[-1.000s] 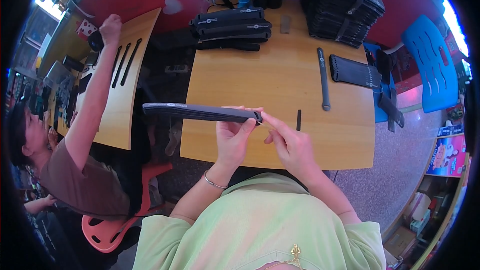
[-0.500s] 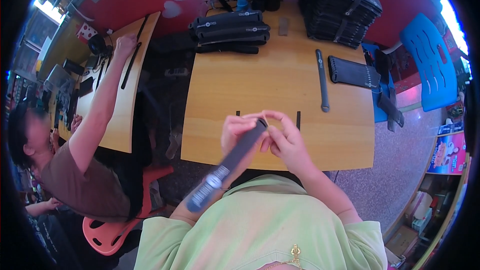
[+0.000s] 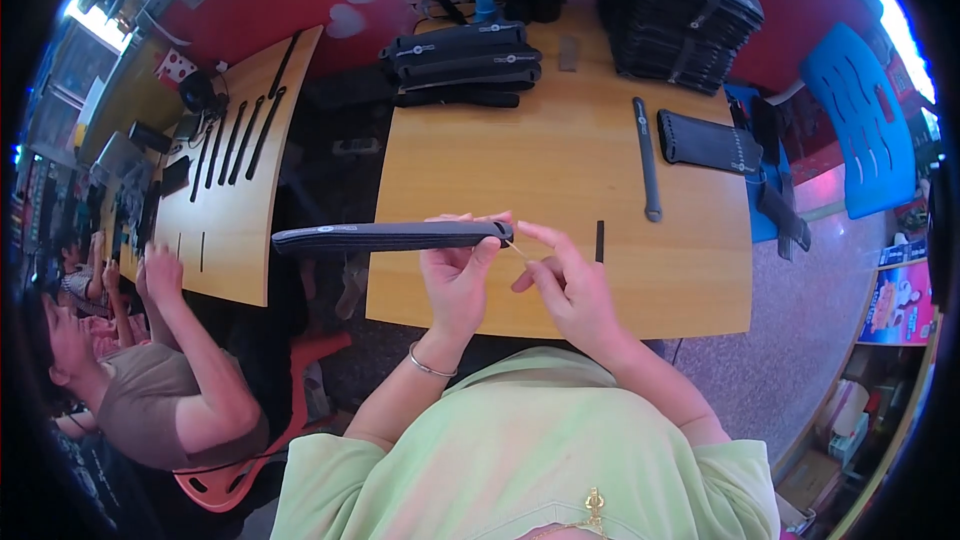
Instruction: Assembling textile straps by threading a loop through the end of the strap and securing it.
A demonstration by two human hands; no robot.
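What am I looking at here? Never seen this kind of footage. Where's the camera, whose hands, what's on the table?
There is no machine here: a person in a light green top wears a wide fisheye camera on the head, looking down, so straight edges bend near the rim. The two forearms coming from the bottom are that person's own. The left hand grips one end of a long dark padded strap, held level over the table's near edge. The right hand pinches a thin pale thread at that end. On the wooden table lie a stack of similar straps, a slim grey rod, a flat black pouch and a small black strip. The person at lower left is a co-worker at a second table.
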